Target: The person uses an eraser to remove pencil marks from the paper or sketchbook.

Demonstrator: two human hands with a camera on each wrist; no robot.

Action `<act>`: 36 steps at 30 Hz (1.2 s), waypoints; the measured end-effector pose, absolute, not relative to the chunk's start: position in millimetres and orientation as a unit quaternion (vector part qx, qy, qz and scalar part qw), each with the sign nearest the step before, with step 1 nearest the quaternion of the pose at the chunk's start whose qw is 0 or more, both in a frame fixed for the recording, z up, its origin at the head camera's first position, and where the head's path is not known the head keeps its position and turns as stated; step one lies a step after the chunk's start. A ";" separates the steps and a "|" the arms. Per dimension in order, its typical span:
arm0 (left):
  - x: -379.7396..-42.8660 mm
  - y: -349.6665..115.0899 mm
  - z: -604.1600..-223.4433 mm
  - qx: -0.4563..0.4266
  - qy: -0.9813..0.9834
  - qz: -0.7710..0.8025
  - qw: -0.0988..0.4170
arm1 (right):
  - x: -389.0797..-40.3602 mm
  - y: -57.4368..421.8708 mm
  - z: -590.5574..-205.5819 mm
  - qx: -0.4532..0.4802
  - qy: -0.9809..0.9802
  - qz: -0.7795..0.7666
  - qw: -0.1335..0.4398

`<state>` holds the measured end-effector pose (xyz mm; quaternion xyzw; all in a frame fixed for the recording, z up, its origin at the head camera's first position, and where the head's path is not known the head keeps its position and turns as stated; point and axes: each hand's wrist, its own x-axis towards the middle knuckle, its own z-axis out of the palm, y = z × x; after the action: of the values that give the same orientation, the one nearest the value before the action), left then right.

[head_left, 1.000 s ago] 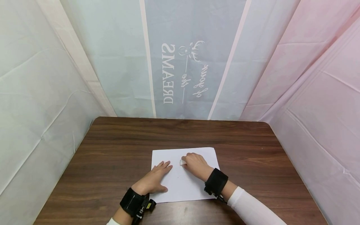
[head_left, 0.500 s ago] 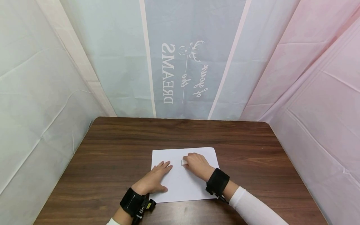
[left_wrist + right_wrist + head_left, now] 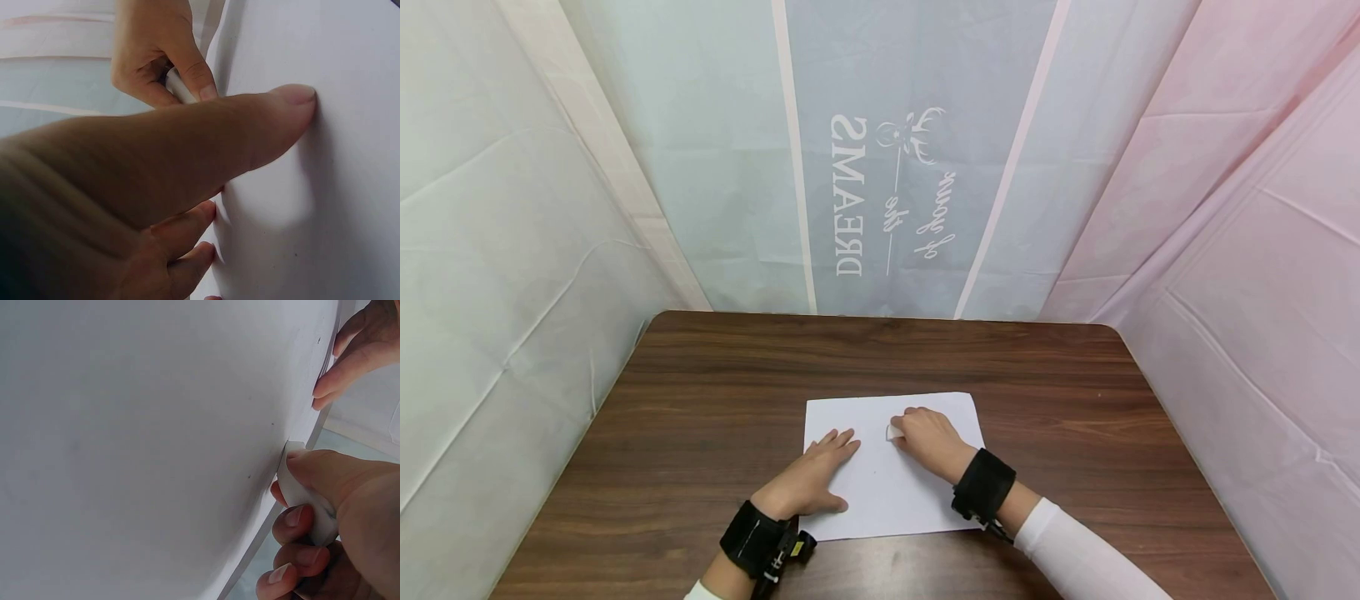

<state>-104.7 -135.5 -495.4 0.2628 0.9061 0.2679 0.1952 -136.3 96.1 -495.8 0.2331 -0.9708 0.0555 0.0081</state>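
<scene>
One white block [image 3: 302,492] pinched between thumb and fingers of the right hand [image 3: 931,437], against the single white sheet [image 3: 895,500], mid-width, toward its far edge; block and hand slightly further right than 1 s ago. The left hand [image 3: 808,483] hasn't moved: fingers spread on sheet's left side. Two black wrist straps [image 3: 983,486]. Far curtain [image 3: 872,192] reads "DREAMS", flipped, plus smaller script.

A dark brown wooden table [image 3: 715,375] with rounded far corners stands between hanging sheets: a creased whitish sheet [image 3: 490,275] at left, a pink sheet [image 3: 1247,300] at right, and a pale blue sheet [image 3: 917,50] behind, bearing mirrored white lettering [image 3: 848,242]. Light glints softly off the near tabletop.
</scene>
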 end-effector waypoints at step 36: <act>-105.3 -136.3 -500.3 0.264 0.906 0.268 0.197 | -134.9 105.8 -497.3 0.218 -0.975 0.049 0.010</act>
<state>-105.3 -136.3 -500.3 0.2636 0.9055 0.2680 0.1967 -134.9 105.8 -497.3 0.2182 -0.9746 0.0493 0.0104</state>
